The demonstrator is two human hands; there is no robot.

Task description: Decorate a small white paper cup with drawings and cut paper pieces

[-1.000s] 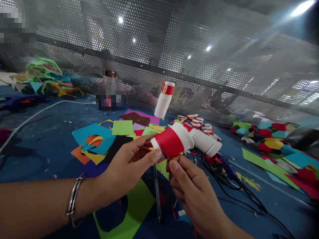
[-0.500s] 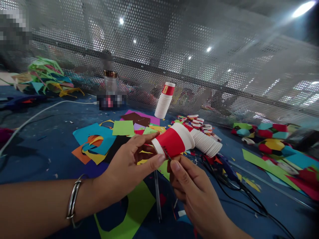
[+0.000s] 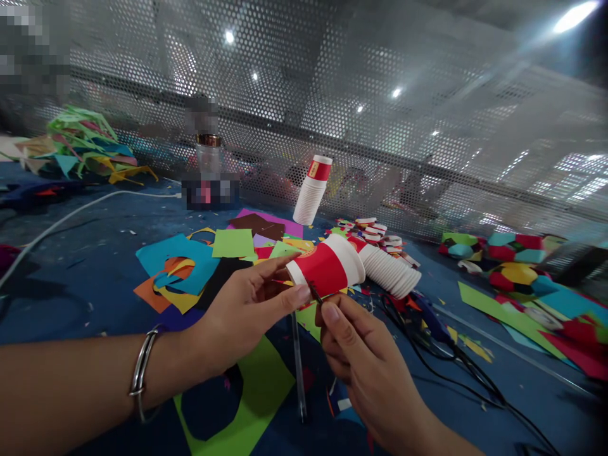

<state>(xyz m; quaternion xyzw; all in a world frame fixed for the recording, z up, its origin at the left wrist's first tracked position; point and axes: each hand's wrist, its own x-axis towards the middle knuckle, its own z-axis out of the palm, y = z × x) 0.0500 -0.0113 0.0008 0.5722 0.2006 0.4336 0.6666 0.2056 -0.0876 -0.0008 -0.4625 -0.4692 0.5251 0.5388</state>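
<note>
A red and white paper cup (image 3: 327, 269) lies tilted on its side in the air, its wide rim towards the right. My left hand (image 3: 251, 304) is closed around its narrow base end, thumb below and fingers behind. Pinched in my right hand (image 3: 356, 342) is a thin dark pointed tool (image 3: 315, 294), its tip against the cup's red band near the base. Whether it is a blade or a pen I cannot make out, as most of it is hidden by the fingers. Directly behind the cup lies a toppled stack of paper cups (image 3: 392, 271).
Another cup stack (image 3: 312, 193) stands by the perforated metal screen (image 3: 266, 114). Coloured paper sheets (image 3: 156, 256) and scraps cover the blue table (image 3: 95, 266). A glue gun (image 3: 432, 320) with a black cable lies right, near paper-covered shapes (image 3: 515, 247). A clear stick (image 3: 298, 367) lies in front.
The cup has turned slightly in my left hand, so a printed mark now shows on its red band. The tool's tip stays at the cup, and the view has shifted a little.
</note>
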